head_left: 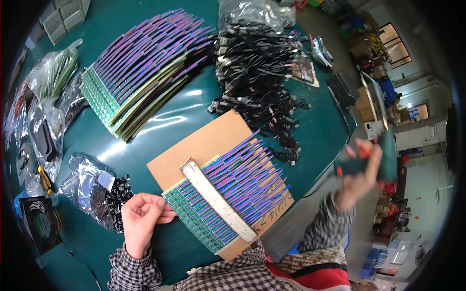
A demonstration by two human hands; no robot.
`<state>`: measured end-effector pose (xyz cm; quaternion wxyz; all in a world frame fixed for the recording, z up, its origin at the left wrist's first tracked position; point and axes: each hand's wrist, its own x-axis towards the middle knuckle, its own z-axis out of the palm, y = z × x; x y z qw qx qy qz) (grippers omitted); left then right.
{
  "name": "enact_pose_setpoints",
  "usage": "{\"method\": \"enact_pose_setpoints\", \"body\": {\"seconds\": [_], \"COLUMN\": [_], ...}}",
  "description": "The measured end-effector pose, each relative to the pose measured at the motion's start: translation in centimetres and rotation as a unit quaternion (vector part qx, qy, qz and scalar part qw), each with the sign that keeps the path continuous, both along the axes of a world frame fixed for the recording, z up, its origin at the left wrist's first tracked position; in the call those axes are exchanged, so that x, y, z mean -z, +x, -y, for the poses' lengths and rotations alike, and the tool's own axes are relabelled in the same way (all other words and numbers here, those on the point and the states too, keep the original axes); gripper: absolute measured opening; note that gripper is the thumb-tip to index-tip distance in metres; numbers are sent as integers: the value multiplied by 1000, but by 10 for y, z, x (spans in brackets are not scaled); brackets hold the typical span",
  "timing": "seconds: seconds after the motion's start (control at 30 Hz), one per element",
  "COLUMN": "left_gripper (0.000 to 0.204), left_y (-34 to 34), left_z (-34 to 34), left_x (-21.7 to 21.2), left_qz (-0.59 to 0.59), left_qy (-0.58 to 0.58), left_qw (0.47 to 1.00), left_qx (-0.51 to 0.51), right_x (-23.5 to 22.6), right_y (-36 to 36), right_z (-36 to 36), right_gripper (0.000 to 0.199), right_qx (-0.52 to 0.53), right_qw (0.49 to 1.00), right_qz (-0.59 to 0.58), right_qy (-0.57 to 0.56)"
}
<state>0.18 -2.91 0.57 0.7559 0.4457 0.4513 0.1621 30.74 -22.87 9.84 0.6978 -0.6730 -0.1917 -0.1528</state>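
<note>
My left hand [143, 216] is closed, thumb and fingers pinching the left edge of a green circuit board panel [187, 213]. Rows of purple and blue wires [252, 177] run from the panel across a brown cardboard sheet [208, 140]. Over the wires lies a worn whitish metal bar [218, 201], which presses them flat. Off the table's right edge, my right hand [361, 177] is raised and blurred by motion. Its fingers wrap around a dark green hand-held tool [387, 155] with orange parts; blur hides its exact kind.
A fanned stack of wired circuit panels [141, 72] sits at the back left. Heaped black cables [257, 72] lie behind the cardboard. Plastic bags [48, 111], small black parts [121, 199], yellow-handled pliers [44, 179] and a black fan [41, 223] line the left side.
</note>
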Motion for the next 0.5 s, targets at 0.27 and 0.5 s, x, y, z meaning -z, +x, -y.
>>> {"method": "enact_pose_setpoints", "body": {"seconds": [0.27, 0.5], "left_gripper": [16, 16], "left_y": [-3, 7], "left_z": [11, 7], "left_x": [2, 10], "left_qz": [-35, 45], "left_qy": [19, 4], "left_qw": [999, 998], "left_qx": [-34, -42], "right_x": [39, 25], "right_y": [78, -86], "right_z": [-26, 19], "right_gripper": [27, 47], "right_qx": [-19, -191], "right_qw": [995, 923], "right_qz": [-93, -327], "right_qy": [-33, 64]}}
